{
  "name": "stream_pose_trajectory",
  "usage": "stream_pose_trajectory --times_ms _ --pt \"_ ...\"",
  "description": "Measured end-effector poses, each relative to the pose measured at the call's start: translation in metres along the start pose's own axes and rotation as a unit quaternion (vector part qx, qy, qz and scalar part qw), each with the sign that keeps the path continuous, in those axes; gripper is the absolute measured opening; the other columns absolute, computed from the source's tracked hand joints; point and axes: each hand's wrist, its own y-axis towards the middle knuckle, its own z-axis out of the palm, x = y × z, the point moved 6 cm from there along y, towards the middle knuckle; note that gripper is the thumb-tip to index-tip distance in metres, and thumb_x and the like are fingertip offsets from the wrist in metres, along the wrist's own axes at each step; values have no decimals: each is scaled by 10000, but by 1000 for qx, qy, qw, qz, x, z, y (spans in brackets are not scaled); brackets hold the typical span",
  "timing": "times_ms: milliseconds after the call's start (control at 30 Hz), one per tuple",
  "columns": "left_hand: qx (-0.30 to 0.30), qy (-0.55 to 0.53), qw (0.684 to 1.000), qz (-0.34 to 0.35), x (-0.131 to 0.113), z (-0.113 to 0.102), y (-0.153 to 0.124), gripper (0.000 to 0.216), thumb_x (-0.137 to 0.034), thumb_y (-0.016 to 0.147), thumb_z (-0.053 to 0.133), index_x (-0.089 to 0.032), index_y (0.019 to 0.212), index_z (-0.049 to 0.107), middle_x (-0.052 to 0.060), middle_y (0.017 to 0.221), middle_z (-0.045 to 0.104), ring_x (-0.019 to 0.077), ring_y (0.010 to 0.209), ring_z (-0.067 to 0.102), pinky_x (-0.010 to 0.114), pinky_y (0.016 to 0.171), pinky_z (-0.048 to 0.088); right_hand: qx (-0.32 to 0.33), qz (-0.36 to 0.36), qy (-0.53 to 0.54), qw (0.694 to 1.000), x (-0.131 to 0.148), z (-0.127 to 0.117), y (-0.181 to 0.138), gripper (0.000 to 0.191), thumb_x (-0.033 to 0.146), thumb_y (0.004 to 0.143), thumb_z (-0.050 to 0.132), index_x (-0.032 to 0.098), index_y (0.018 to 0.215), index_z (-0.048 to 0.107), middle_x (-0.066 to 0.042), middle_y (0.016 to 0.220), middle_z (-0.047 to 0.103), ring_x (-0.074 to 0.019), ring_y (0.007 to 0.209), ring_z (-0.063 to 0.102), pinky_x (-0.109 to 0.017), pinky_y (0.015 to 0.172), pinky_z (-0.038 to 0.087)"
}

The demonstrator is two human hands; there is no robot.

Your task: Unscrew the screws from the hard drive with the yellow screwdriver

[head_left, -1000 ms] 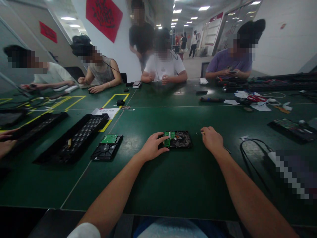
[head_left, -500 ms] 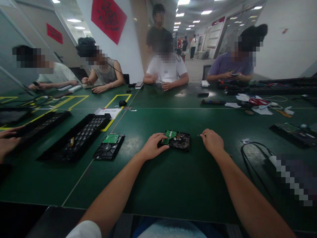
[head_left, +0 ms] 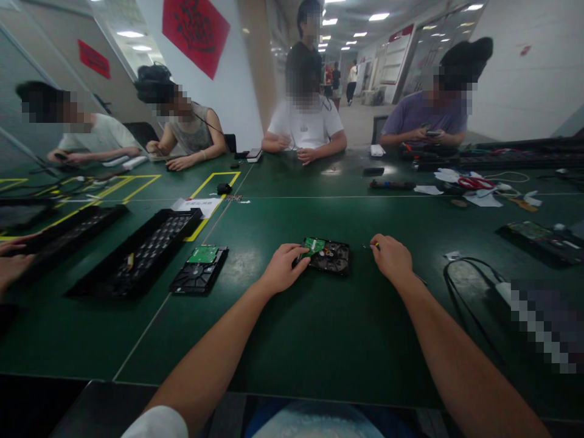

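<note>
A hard drive [head_left: 336, 258] with a green circuit board on its upper face lies flat on the green table in front of me. My left hand [head_left: 287, 266] grips its left end, thumb along the near edge and fingers over the board. To the right of the drive, apart from it, my right hand [head_left: 390, 258] is closed around a slim screwdriver-like tool [head_left: 376, 245]. Its small tip points left toward the drive, a bit of yellow shows at my fingers, and most of it is hidden by my hand.
A second hard drive [head_left: 201, 269] lies left, beside a long black tray [head_left: 137, 258]. Another person's hand [head_left: 16, 261] is at the far-left tray. At right are a cable [head_left: 449, 292] and another drive-like unit [head_left: 538, 240]. Several people sit across the table.
The view has shifted slightly. Both my hands keep nearly the same places at the drive and the tool. In the background, a standing person has shifted to the right.
</note>
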Motion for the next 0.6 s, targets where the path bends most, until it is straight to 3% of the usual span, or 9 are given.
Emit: stream_pose_trajectory --times_ms 267,600 --pt "9 -12 1000 -6 -3 -3 -1 455 -483 1011 559 -201 1344 686 147 1388 650 280 1344 585 496 1167 467 -5 -18 5 1000 0 2 2 282 283 1039 503 183 1213 701 -112 1206 715 -261 1015 682 -365 797 510" --pt "67 -14 998 16 -3 -2 2 494 -487 1013 563 -208 1416 623 128 1508 599 273 1499 463 496 1253 361 -22 -8 12 1000 -5 5 3 290 237 995 517 187 1221 692 -122 1208 694 -253 987 682 -359 805 511"
